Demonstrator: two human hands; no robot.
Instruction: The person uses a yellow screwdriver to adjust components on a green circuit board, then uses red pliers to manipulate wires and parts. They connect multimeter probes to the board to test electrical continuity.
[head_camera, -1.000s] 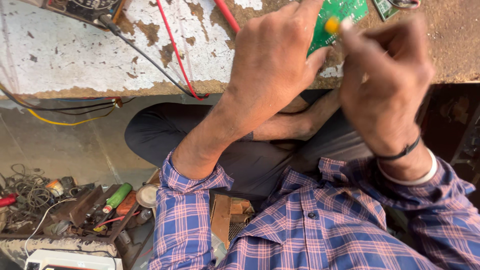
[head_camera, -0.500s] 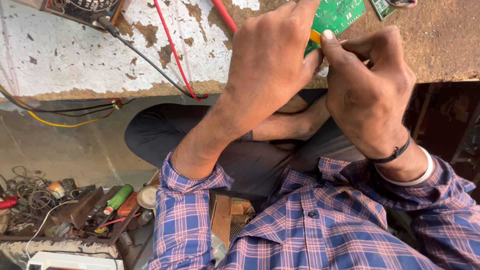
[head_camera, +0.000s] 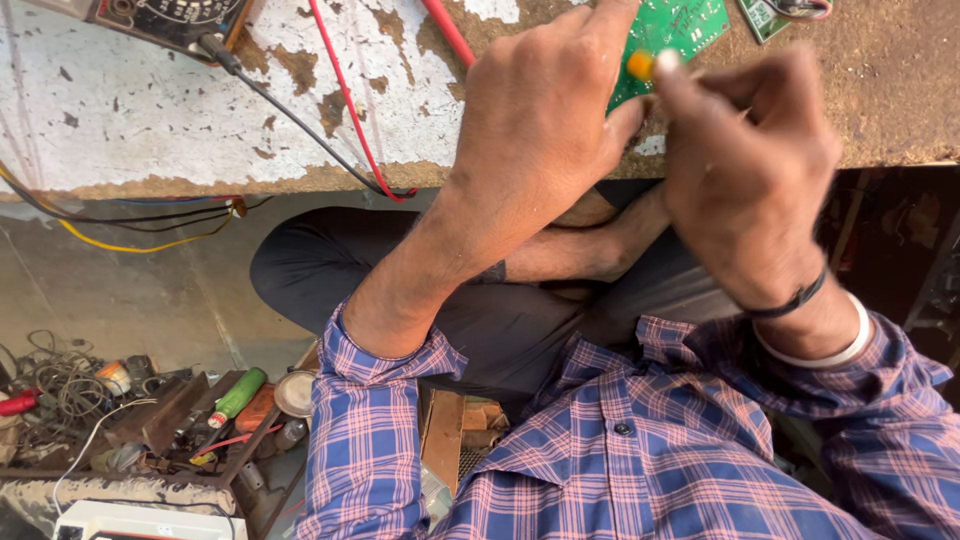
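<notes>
Board: green circuit board (head_camera: 672, 30) flat on the worn workbench (head_camera: 150, 110), far edge, partly under the left hand (head_camera: 540, 120).
Tool: small yellow-tipped tool (head_camera: 640, 65) pinched in the right hand (head_camera: 745, 170), tip touching the board's near edge.
Bearing: board just ahead of both sets of fingertips; left hand nearer.
Long axis: cannot tell, mostly hidden.
Left fingers: curled down, pinning the board.
Right fingers: closed narrow, wrist bent inward.

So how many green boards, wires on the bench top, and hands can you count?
Green circuit boards: 2, a big one and a small one
Wires on the bench top: 3, black, thin red, thick red
Hands: 2, left, right
Total: 7
</notes>
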